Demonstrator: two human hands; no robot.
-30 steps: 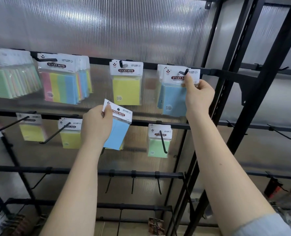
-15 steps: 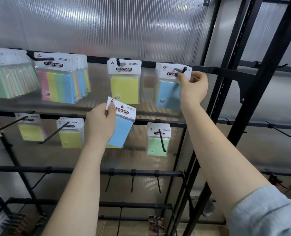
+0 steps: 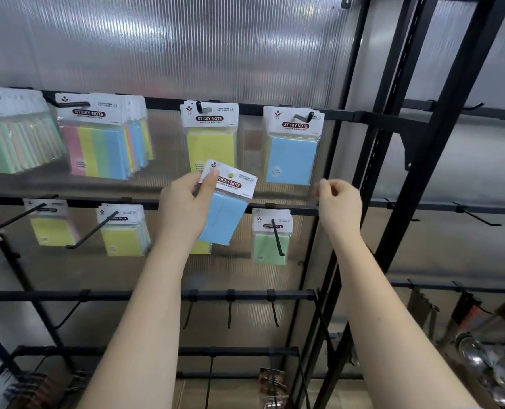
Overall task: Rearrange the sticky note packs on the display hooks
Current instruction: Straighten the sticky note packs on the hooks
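Blue pack [image 3: 224, 214] in L hand [image 3: 183, 211]

Matt black metal hooks [image 3: 303, 117] and rails [image 3: 275, 294] stand before a ribbed translucent plastic panel [image 3: 186, 39]; sticky note packs [image 3: 292, 149] wear glossy clear plastic sleeves over paper header cards [image 3: 210, 115].

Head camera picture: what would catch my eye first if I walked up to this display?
Probably the blue pack in the middle, gripped by the left hand in front of the black rack. Next, the rainbow-striped packs crowded on an upper-left hook. The right hand is loosely curled and holds nothing, below another blue pack on its hook.
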